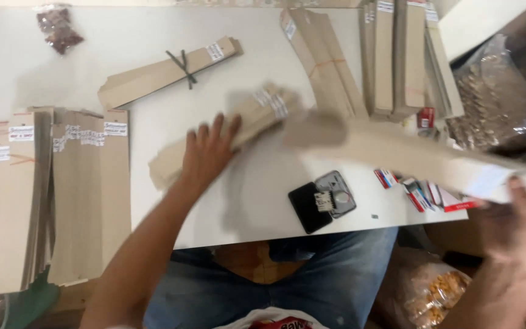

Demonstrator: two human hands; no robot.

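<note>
You sit at a white worktop (263, 213) crowded with flat brown cardboard sleeves: a stack (62, 195) lies at the left edge, one bundle tied with dark string (165, 72) sits further back, and more piles (406, 55) stand at the far right. A black and grey scale (324, 200) rests near the front edge. Your left hand (207, 152) lies flat with fingers spread, pressing on a labelled bundle of sleeves (238, 131) at the middle of the worktop. Your right hand (522, 225) grips the near end of a long, motion-blurred sleeve (397, 152) raised above the worktop.
</note>
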